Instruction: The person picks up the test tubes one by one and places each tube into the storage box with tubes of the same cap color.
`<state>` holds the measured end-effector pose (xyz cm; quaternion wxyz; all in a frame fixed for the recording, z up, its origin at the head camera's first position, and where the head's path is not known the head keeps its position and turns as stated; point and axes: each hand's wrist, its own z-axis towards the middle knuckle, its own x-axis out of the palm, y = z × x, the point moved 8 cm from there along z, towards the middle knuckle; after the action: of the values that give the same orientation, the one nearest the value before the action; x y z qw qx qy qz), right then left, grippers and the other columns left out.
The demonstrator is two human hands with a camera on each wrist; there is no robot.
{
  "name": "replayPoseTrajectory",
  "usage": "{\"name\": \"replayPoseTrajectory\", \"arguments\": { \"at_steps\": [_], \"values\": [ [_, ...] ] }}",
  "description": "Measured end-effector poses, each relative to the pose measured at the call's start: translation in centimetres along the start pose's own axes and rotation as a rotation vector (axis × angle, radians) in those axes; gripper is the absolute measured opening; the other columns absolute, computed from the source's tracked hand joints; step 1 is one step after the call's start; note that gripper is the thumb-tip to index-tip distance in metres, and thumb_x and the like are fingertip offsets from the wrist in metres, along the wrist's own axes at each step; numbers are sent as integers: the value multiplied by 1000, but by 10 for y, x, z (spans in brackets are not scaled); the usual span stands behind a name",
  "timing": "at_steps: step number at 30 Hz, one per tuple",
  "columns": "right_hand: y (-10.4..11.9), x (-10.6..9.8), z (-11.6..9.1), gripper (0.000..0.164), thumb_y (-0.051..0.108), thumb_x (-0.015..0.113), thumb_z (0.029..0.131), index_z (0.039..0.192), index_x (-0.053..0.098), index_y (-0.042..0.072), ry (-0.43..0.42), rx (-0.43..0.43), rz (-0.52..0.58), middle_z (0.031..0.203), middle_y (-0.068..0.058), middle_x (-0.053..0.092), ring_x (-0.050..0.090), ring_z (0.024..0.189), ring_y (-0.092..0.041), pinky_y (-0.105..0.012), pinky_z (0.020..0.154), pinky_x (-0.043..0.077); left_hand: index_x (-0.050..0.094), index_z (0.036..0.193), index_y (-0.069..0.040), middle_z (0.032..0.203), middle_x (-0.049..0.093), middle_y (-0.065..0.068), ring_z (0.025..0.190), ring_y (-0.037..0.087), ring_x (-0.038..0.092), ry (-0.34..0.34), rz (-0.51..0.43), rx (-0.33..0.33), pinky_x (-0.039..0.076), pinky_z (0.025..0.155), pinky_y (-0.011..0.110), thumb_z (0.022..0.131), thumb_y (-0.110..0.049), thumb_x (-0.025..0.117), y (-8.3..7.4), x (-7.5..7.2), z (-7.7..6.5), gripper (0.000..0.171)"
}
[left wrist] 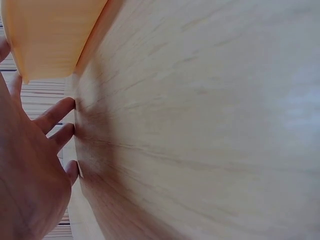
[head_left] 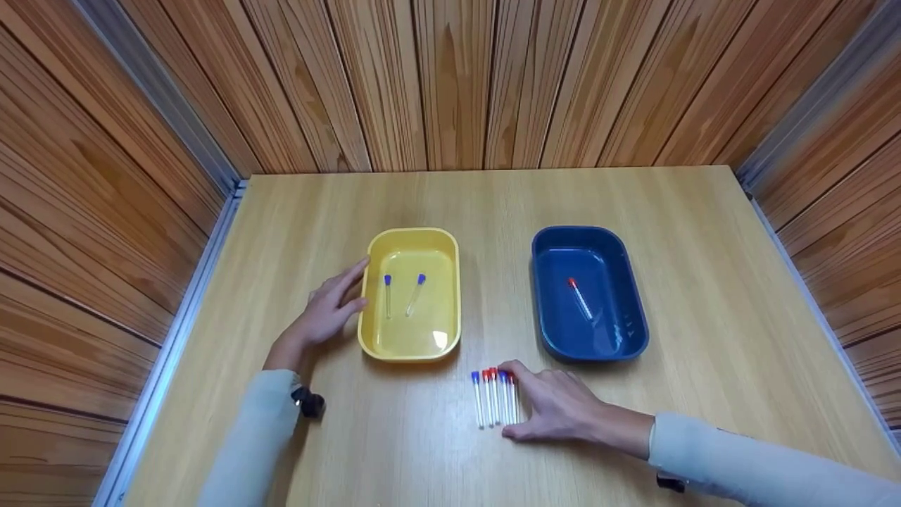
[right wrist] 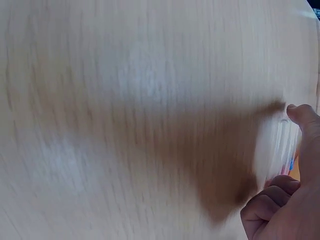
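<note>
Several slim clear test tubes (head_left: 487, 401) with red and blue caps lie side by side near the table's front. My right hand (head_left: 556, 403) curls round the right end of this row, index finger at the caps and thumb by the lower ends. In the right wrist view the tubes (right wrist: 284, 145) show between thumb and bent fingers. My left hand (head_left: 331, 306) touches the left side of a yellow tray (head_left: 364, 331), fingers spread and nearly straight. Two blue-capped test tubes (head_left: 388, 296) lie in that tray. A blue tray (head_left: 633, 310) holds one red-capped test tube (head_left: 581, 299).
A light wooden table (head_left: 493, 204) bears both trays, with a gap of bare wood between them. Wood-plank walls (head_left: 450, 84) rise at the back and sides, with metal rails (head_left: 169, 331) along the side edges.
</note>
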<state>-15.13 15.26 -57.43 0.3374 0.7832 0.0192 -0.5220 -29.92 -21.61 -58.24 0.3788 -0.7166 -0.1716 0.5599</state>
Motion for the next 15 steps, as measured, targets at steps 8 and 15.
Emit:
{"name": "replayPoseTrajectory", "arguments": {
  "at_steps": [8, 15],
  "values": [
    [11, -21, -2, 95, 57, 95, 85, 159, 55, 16, 2, -4, 5, 63, 15, 43, 36, 50, -2, -20, 52, 24, 20, 182, -33, 190, 27, 7, 175, 46, 23, 12, -3, -19, 9, 135, 78, 116, -43, 58, 3, 2, -1, 77],
    [15, -33, 0, 93, 58, 94, 87, 161, 54, 19, -9, 8, -7, 60, 14, 41, 38, 48, -4, -20, 51, 25, 19, 182, -35, 191, 25, 4, 176, 44, 23, 13, -5, -21, 9, 135, 77, 116, -43, 58, 2, 1, -1, 77]
  ]
}}
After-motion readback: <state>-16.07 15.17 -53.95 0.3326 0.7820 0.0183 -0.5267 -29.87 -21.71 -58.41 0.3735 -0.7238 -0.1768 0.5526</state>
